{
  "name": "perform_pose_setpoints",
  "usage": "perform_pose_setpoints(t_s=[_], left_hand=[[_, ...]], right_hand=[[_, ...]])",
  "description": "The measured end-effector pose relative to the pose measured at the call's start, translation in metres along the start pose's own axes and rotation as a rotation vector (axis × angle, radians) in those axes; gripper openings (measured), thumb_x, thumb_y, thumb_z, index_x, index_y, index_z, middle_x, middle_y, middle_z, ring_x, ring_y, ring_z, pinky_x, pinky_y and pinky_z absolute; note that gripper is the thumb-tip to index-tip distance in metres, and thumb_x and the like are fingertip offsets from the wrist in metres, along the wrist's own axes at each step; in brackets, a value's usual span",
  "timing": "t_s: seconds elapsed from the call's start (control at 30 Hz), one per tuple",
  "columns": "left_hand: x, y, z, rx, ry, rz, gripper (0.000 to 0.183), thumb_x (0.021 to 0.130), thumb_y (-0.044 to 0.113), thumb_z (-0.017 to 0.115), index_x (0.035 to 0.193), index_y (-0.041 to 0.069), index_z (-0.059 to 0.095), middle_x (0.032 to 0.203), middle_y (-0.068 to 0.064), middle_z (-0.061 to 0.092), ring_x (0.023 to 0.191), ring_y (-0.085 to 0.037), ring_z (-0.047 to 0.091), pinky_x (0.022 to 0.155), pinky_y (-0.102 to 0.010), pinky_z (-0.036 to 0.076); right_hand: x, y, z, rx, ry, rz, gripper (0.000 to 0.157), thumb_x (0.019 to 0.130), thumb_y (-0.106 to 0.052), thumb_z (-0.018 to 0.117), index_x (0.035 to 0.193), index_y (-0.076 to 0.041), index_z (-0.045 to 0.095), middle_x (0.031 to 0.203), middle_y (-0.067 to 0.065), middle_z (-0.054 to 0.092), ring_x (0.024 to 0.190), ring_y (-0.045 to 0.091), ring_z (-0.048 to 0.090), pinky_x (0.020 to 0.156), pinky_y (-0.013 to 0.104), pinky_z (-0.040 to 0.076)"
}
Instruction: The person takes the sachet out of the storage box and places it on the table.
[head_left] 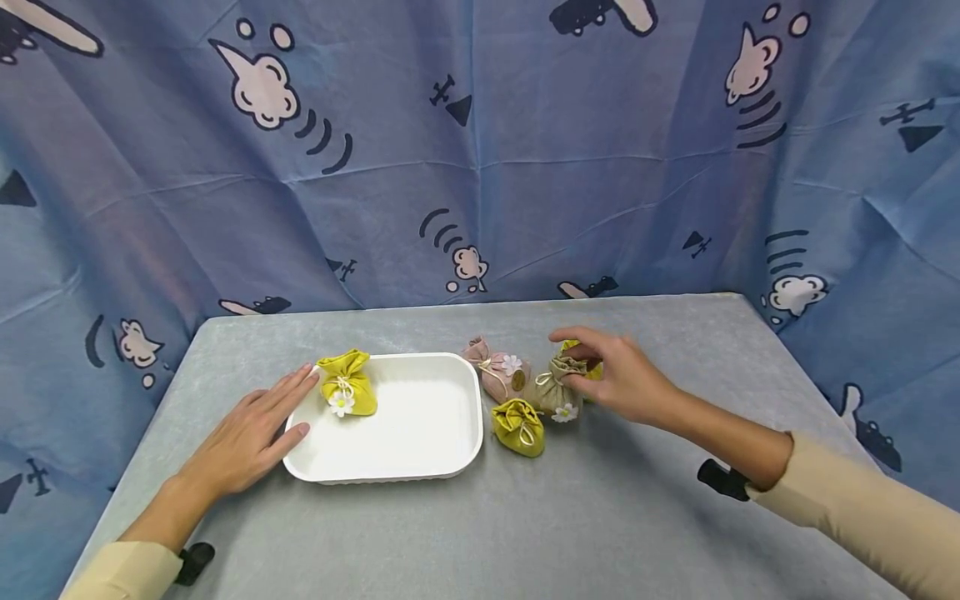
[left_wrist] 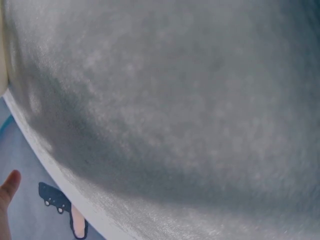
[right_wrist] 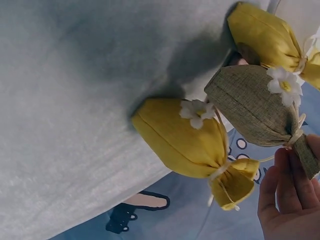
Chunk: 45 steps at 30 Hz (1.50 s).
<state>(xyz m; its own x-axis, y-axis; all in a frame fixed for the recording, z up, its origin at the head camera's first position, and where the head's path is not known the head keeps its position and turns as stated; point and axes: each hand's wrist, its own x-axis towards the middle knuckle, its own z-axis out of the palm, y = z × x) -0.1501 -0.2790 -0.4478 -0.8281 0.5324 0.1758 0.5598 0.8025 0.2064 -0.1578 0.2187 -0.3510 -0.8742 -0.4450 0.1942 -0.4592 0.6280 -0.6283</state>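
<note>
My right hand (head_left: 622,379) pinches the gathered neck of a grey-green drawstring pouch (head_left: 553,398) between thumb and fingers. In the right wrist view a white flower hangs on that pouch (right_wrist: 250,107), and the fingertips are at its tied top. Partly hidden behind the hand lies a yellow pouch (right_wrist: 182,140). Another yellow pouch (head_left: 519,433) sits in front, and a pink pouch (head_left: 497,377) with a flower lies to the left. My left hand (head_left: 243,437) rests, fingers extended, on the left rim of a white tray (head_left: 427,417). One yellow pouch (head_left: 358,393) lies inside the tray's left end.
A grey cloth-covered table (head_left: 480,533) carries everything. Behind it hangs a blue printed curtain (head_left: 420,108), close to the table's back edge. The pouches lie close together beside the tray's right end.
</note>
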Motion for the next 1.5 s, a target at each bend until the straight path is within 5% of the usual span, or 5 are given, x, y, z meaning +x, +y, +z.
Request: perform_pose_setpoints(t_s=[0.7,1.5], left_hand=[[0.001,0.001,-0.001,-0.004,-0.001,-0.001,0.069,0.100,0.031,0.057,0.159,0.016,0.026,0.163,-0.008,0.028,0.140,-0.035,0.040,0.101,-0.061,0.036],[0.000,0.000,0.000,-0.007,0.003,-0.003,0.068,0.100,0.032,0.056,0.159,0.017,0.026,0.163,-0.007,0.027,0.140,-0.035,0.040,0.101,-0.061,0.036]], right_hand=[[-0.008,0.011,0.002,-0.095,0.018,0.099,0.049,0.083,0.002,0.075,0.129,-0.002,0.060,0.114,0.017,0.071,0.096,0.027,0.070,0.073,0.039,0.054],[-0.013,0.015,0.009,-0.110,-0.042,0.072,0.053,0.082,-0.003,0.079,0.131,-0.003,0.059,0.111,0.009,0.072,0.102,0.027,0.068,0.077,0.046,0.054]])
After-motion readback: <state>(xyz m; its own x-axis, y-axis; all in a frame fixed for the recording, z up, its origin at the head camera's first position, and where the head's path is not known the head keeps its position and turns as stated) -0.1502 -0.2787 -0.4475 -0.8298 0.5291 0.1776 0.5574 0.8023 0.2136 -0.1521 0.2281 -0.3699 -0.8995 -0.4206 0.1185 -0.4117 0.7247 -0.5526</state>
